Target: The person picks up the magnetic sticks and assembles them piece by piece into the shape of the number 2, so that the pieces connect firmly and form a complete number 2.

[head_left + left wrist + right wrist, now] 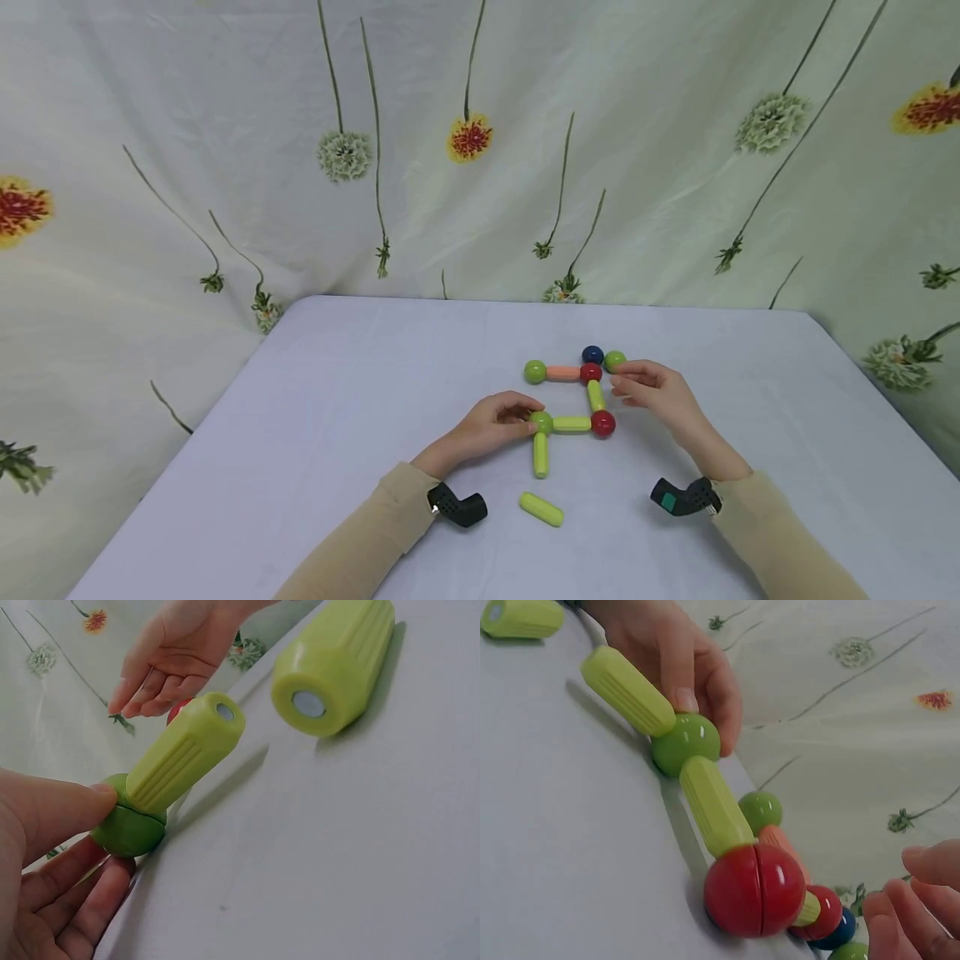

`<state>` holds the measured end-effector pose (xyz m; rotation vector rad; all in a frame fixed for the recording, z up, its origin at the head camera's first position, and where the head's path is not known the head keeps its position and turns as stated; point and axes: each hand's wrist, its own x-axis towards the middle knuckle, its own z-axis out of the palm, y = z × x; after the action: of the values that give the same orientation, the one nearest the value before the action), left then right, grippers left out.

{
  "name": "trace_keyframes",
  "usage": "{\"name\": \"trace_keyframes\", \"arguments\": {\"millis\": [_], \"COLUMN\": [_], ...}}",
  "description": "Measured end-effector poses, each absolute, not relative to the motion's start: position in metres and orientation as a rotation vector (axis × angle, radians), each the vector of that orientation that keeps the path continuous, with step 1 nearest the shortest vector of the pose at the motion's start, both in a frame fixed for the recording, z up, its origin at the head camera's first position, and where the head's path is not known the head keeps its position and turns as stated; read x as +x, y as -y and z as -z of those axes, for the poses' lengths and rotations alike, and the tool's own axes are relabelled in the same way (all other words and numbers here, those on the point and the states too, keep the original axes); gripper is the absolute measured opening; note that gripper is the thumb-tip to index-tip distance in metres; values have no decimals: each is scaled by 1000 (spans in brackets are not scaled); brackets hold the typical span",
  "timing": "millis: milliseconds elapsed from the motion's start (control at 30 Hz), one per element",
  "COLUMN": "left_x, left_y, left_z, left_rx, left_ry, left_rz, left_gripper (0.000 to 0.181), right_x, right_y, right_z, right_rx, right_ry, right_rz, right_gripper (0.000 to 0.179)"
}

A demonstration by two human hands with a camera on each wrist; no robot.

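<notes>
My left hand (491, 427) pinches a green ball (543, 422) between thumb and fingers at the chain's left corner. From that ball one lime-green rod (541, 455) points towards me and another lime-green rod (572, 424) runs right to a red ball (603, 423). A third lime rod (596, 396) joins it to a farther red ball (591, 372). Beside the far green ball (615, 361) my right hand (663, 398) hovers, fingers loosely bent and nothing between them. In the right wrist view its fingers (885, 922) show apart from the near red ball.
An orange rod (563, 373) links the farther red ball to another green ball (535, 372). A dark blue ball (592, 356) sits just behind that red one. One loose lime rod (542, 509) lies nearer me on the white table (360, 358). Flowered cloth (420, 217) hangs behind.
</notes>
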<state>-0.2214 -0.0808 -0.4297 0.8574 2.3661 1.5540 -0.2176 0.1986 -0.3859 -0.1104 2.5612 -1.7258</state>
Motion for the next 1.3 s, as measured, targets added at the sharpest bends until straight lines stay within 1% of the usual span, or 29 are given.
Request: {"name": "trace_keyframes", "arguments": {"millis": [200, 333, 500, 567, 633, 800, 1000, 1200, 1300], "left_x": [-222, -221, -212, -207, -207, -218, -221, -222, -213], "left_y": [81, 80, 79, 78, 78, 79, 80, 80, 78], "left_z": [431, 430, 415, 407, 407, 427, 432, 432, 418], "left_rx": [841, 836, 846, 855, 858, 841, 837, 850, 849], "left_ry": [-2370, -2376, -2375, -2374, -2376, -2390, -2375, -2382, -2377], "left_rz": [-1556, -1554, -1538, -1537, -1538, -1546, -1564, -1560, -1554], "left_gripper": [31, 32, 32, 31, 31, 32, 30, 31, 31], "right_x": [-232, -241, -250, -253, -255, -261, -267, -272, -273], "right_y": [-210, -213, -212, -211, -210, -208, -209, -210, -210], "right_z": [394, 401, 408, 409, 409, 414, 420, 420, 420], "right_rx": [64, 149, 191, 192, 194, 170, 117, 58, 38], "right_ry": [-2571, -2599, -2628, -2627, -2630, -2665, -2725, -2762, -2776], "right_rz": [1768, 1760, 1765, 1780, 1787, 1764, 1693, 1617, 1581], "right_gripper": [49, 49, 50, 50, 50, 49, 52, 56, 57]}}
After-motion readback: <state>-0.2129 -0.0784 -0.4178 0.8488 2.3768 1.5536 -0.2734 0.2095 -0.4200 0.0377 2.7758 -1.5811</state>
